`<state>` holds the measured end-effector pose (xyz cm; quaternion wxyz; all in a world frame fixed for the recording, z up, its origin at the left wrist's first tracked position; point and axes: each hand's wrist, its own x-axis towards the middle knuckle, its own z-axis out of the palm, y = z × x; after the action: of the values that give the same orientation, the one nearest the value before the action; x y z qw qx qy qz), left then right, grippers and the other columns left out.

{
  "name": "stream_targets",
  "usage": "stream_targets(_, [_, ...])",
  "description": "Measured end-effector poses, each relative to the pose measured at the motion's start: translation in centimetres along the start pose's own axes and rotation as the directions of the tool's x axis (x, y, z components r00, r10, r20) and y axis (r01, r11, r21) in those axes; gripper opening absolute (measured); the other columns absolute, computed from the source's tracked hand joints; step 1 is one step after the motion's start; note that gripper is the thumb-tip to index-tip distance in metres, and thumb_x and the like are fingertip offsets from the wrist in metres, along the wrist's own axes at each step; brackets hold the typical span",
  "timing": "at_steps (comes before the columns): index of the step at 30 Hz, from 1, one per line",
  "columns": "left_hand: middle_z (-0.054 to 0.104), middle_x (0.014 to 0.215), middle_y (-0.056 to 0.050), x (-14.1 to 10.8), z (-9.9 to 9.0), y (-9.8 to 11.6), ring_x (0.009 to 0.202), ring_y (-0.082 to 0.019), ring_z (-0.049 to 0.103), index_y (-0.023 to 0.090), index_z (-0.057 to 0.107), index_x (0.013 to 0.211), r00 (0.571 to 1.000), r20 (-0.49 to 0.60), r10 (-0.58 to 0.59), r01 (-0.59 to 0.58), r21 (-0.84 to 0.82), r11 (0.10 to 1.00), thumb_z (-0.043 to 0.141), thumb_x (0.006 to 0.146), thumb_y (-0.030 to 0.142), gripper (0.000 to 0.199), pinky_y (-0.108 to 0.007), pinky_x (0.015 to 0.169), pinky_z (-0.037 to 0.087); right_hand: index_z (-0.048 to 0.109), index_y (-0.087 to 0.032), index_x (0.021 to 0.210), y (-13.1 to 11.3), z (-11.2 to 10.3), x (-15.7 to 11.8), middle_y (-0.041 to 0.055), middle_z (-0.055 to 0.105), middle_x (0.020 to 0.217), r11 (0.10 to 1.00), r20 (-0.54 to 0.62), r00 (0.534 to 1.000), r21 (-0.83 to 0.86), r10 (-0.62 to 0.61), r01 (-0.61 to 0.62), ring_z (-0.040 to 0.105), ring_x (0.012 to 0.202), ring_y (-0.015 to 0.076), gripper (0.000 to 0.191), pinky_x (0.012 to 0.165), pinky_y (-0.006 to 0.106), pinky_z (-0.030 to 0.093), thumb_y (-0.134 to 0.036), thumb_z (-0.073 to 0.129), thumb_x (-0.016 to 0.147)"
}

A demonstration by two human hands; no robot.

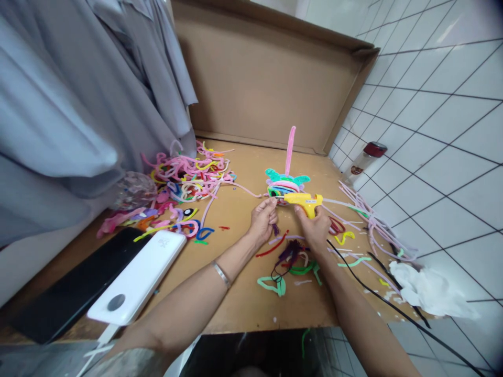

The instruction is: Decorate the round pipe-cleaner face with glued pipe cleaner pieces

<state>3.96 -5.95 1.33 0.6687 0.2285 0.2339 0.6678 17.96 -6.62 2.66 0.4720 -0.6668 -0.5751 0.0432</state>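
My right hand (315,225) is wrapped round the handle of a yellow glue gun (303,200), its nozzle pointing left. Just at the nozzle, my left hand (264,219) is closed in a pinch; what lies between its fingertips is too small to make out. Right behind both hands sits a multicoloured pipe-cleaner piece (286,183) with green parts on top and a tall pink stem (290,151) standing up. A dark purple tassel (275,229) shows below my left fingers. Nearer the front lies a dark purple thread bundle (291,253).
Heaped pipe cleaners (188,170) lie at the left, behind a white power bank (137,277) and a black slab (84,285). At the right are lilac pipe cleaners (373,225), white tissue (426,285), a red-lidded jar (365,157) and a black cable (363,296). Cardboard (271,78) stands behind.
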Motion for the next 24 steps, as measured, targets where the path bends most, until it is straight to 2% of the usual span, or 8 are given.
stream_targets(9, [0.029, 0.045, 0.013, -0.13, 0.2, -0.21, 0.038, 0.0, 0.019, 0.015, 0.052, 0.072, 0.999, 0.019, -0.025, 0.025, 0.016, 1.0, 0.085, 0.061, 0.035, 0.04, -0.015, 0.039, 0.014, 0.06, -0.018, 0.075, 0.28, -0.12, 0.48, 0.0048, 0.063, 0.068, 0.999, -0.031, 0.999, -0.015, 0.028, -0.028, 0.049, 0.059, 0.018, 0.044, 0.061, 0.03, 0.038, -0.062, 0.06, 0.07])
stream_targets(13, [0.028, 0.046, 0.013, -0.15, 0.28, -0.13, 0.038, -0.001, 0.018, 0.015, 0.051, 0.072, 0.999, -0.015, -0.037, 0.037, 0.013, 0.999, 0.084, 0.063, 0.034, 0.039, -0.015, 0.039, 0.014, 0.059, -0.018, 0.074, 0.01, -0.4, 0.52, 0.0045, 0.063, 0.066, 0.999, -0.052, 0.998, 0.014, 0.04, -0.039, 0.049, 0.058, 0.018, 0.047, 0.06, 0.03, 0.037, -0.065, 0.056, 0.071])
stream_targets(24, [0.028, 0.045, 0.013, -0.13, 0.13, 0.03, 0.038, 0.0, 0.019, 0.015, 0.052, 0.071, 1.0, 0.006, -0.015, 0.015, 0.014, 1.0, 0.084, 0.062, 0.036, 0.039, -0.015, 0.039, 0.014, 0.062, -0.017, 0.078, 0.36, 0.21, 0.14, 0.0049, 0.064, 0.071, 1.0, 0.005, 1.0, -0.024, 0.005, -0.005, 0.052, 0.062, 0.0184, 0.043, 0.064, 0.031, 0.04, -0.059, 0.061, 0.071])
